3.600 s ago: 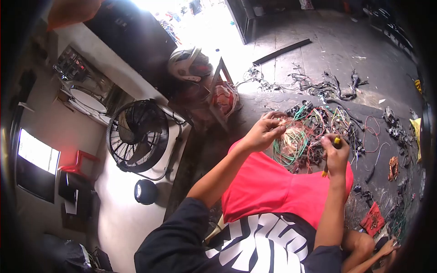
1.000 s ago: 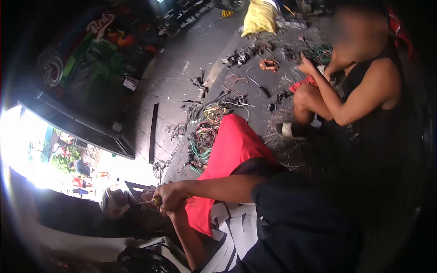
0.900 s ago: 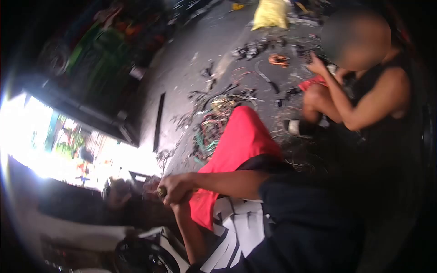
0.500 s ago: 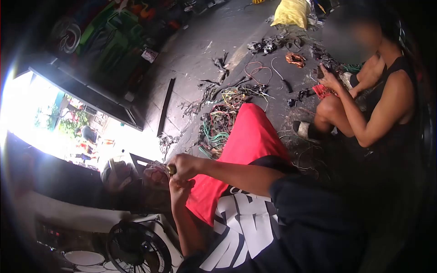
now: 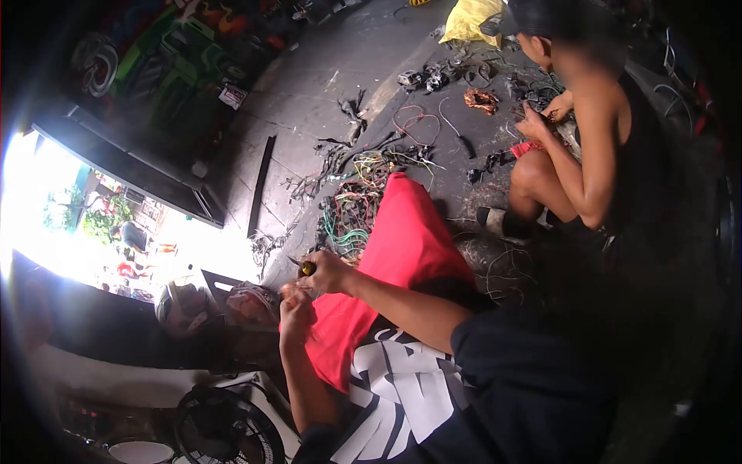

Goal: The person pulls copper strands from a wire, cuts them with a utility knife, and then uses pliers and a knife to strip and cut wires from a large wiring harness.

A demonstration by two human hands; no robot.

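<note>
In front of the red cloth over my legs, my right hand is closed round a small tool with a yellow-and-black handle. A thin, dark pointed tip sticks out of its far end, like a knife blade. Just below it, close against the right hand, my left hand has its fingers pinched together, slightly blurred. What the left fingers hold I cannot tell. Beyond my knee lies a tangled heap of wire harnesses in green, yellow, red and black.
At right a person in a dark sleeveless top crouches, hands on dark wiring. A copper wire bundle, a red wire loop and a yellow sack lie on the floor. A black fan stands at lower left, near a bright doorway.
My right hand has turned, so the tool's pointed tip now shows. My left fingers have shifted slightly. The crouching person has turned and leaned forward; the whole view has moved a little.
</note>
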